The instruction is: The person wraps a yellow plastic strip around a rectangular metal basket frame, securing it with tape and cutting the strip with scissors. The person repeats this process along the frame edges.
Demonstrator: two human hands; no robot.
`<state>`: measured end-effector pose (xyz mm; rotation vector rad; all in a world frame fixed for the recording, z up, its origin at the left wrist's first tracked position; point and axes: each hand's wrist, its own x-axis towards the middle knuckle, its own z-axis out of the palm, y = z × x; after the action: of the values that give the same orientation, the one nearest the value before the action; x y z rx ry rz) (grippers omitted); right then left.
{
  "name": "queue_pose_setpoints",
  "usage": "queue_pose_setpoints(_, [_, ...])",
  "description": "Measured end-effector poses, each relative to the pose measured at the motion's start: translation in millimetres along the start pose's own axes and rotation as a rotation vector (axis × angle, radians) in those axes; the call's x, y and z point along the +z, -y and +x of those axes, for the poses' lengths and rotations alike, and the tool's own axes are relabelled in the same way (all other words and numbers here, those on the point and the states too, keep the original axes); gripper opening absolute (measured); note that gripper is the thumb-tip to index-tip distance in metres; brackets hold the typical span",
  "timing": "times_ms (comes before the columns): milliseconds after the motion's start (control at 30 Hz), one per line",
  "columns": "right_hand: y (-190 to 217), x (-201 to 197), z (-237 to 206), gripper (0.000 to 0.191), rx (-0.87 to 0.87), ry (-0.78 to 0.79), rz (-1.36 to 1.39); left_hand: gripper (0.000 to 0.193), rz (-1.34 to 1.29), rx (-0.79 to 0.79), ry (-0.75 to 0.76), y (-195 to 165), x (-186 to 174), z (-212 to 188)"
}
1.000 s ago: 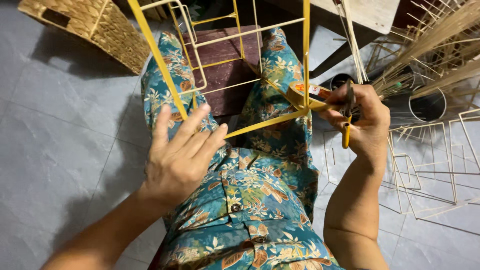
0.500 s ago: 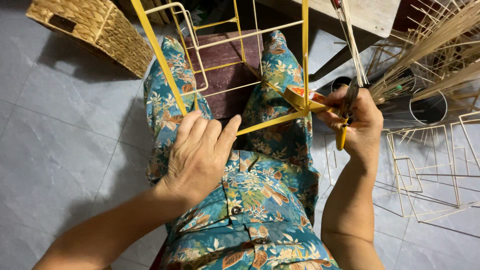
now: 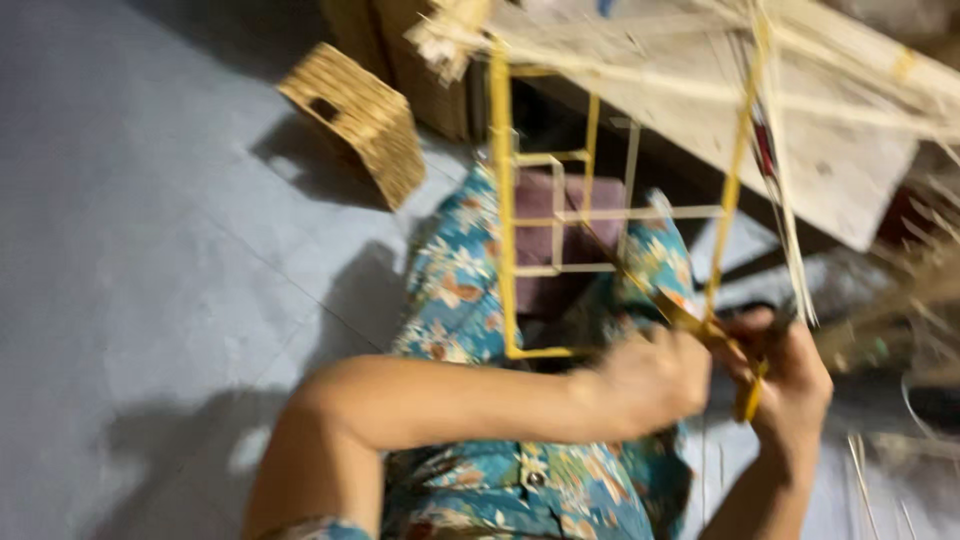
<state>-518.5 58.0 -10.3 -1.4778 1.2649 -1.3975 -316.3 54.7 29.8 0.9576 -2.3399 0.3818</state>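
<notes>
A frame of thin yellow bamboo sticks stands over my lap, its lower corner near my hands. My left hand reaches across my body and closes on the yellow frame's lower right corner. Touching it, my right hand is shut around a small yellow-handled tool at that same corner. The picture is blurred by motion, so the fingers' exact hold is hard to see. My knees in blue flowered cloth lie under the frame.
A woven basket lies tipped on the grey tiled floor at upper left. A pale board with long sticks leans at upper right. Loose bamboo strips and smaller frames crowd the right side. A purple cushion sits between my knees.
My left hand left my lap and moved right to the frame's corner beside my right hand. The view swung upward and left, and the frame now stands more upright.
</notes>
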Motion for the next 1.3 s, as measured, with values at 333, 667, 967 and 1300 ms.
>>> queue_pose_setpoints(333, [-33,-8,6,0.026,-0.049,-0.039,-0.056,0.017,-0.702,-0.230,0.403,28,53,18])
queue_pose_setpoints(667, [-28,-11,11,0.033,-0.047,-0.018,-0.038,0.028,-0.527,-0.062,0.216,38,27,25])
queue_pose_setpoints(967, [-44,-22,1,0.030,-0.080,-0.084,0.073,0.018,-0.225,0.033,-0.158,21,-6,46])
queue_pose_setpoints(1300, [-24,-16,-6,0.060,-0.125,-0.062,0.135,0.023,-0.162,0.228,0.911,20,-1,122])
